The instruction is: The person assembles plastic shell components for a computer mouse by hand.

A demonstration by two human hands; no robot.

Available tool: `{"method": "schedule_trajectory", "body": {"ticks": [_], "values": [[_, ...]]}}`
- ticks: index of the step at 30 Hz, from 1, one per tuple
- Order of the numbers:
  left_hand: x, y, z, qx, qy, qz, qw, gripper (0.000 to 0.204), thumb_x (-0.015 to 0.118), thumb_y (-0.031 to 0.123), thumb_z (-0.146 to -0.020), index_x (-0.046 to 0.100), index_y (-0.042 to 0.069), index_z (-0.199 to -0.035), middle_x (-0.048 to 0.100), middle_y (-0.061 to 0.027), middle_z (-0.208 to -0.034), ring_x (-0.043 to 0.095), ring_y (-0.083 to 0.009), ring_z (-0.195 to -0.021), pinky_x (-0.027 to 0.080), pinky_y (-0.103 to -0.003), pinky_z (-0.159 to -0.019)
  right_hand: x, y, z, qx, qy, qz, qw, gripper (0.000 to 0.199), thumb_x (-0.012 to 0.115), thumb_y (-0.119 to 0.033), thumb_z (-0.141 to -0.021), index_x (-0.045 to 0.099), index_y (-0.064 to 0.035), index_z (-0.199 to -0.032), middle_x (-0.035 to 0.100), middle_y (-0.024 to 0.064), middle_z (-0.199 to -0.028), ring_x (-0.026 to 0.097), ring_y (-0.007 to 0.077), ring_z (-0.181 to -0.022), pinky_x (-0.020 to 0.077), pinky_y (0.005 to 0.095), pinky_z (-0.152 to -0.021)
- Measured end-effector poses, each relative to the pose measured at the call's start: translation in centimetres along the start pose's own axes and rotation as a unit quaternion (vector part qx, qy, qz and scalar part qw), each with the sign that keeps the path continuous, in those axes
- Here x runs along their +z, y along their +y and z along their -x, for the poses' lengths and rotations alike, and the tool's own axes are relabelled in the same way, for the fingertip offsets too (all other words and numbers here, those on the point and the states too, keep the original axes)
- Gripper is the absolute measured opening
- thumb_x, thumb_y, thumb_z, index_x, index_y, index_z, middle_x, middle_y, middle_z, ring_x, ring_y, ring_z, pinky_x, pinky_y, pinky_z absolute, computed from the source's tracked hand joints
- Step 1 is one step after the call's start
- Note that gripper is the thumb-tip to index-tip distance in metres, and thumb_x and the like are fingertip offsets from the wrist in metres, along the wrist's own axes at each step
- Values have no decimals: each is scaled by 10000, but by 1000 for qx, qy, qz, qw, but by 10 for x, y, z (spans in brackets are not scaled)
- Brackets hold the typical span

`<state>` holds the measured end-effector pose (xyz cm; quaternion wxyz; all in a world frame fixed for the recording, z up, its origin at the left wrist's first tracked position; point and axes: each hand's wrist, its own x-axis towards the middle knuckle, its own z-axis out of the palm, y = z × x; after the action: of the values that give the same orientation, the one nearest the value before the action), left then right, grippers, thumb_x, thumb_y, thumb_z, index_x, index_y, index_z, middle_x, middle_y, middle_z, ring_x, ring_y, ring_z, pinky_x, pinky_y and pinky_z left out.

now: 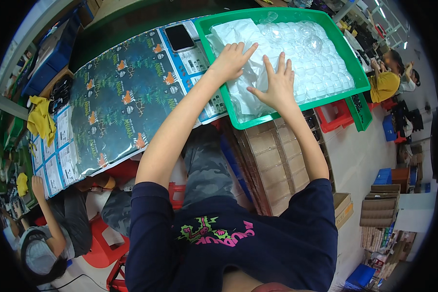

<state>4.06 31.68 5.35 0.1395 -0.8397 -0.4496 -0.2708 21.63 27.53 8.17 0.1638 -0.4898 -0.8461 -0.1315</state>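
A green plastic tray lies at the upper right of the table. Inside it are rows of clear, rounded plastic pieces, with a few looser ones on top near the far side. A crumpled white sheet covers the tray's left part. My left hand rests on this sheet by the left wall, index finger stretched out, holding nothing. My right hand lies spread over the sheet's edge and the nearest clear pieces. Its fingers are apart and nothing is in them.
A dark patterned mat covers the table left of the tray. At its far edge lies a phone. Stacked cardboard stands below the tray, beside a red stool. Other people sit at the lower left and far right.
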Motion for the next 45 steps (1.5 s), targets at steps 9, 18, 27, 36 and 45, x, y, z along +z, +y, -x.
{"method": "schedule_trajectory", "body": {"ticks": [9, 18, 27, 36, 45], "values": [[3, 1, -1, 6, 34, -1, 999, 789, 557, 5, -599, 292, 91, -1338, 488, -166, -915, 490, -299, -798, 403, -376, -736, 4, -23, -8, 84, -66, 159, 982, 1044, 762, -498, -476, 298, -51, -1298, 187, 344, -1315, 196, 529, -1208, 260, 629, -899], [-7, -7, 4, 28, -21, 98, 995, 1011, 712, 191, -495, 214, 141, -1374, 418, -219, -1131, 430, -358, -1038, 374, -423, -859, 5, 10, -18, 41, 6, 76, 996, 722, 713, -223, -561, 374, -86, -1183, 327, 303, -1206, 369, 459, -1083, 387, 522, -772], [12, -20, -20, 10, 11, -21, 1000, 872, 721, 95, -518, 314, 6, -1284, 391, -172, -1237, 433, -296, -1053, 346, -397, -897, -16, 57, -27, -49, -48, -67, 995, 660, 643, -133, -618, 386, -119, -1225, 398, 274, -1184, 410, 437, -1080, 379, 451, -906], [17, -14, -28, -52, 25, 1, 998, 498, 547, -79, -585, 459, 3, -1069, 486, -147, -1059, 469, -294, -981, 374, -369, -819, -16, 70, -25, 66, -91, -81, 990, 649, 621, -198, -635, 397, -142, -1242, 492, 248, -1011, 497, 390, -948, 432, 432, -808], [-1, 3, -54, -9, 184, 4, 983, 279, 575, -52, -575, 505, 11, -837, 508, -110, -864, 493, -264, -837, 393, -346, -726, -26, 95, -45, 48, 141, -83, 985, 458, 584, -194, -674, 504, -90, -1112, 543, 179, -926, 535, 343, -875, 434, 415, -735]]}}
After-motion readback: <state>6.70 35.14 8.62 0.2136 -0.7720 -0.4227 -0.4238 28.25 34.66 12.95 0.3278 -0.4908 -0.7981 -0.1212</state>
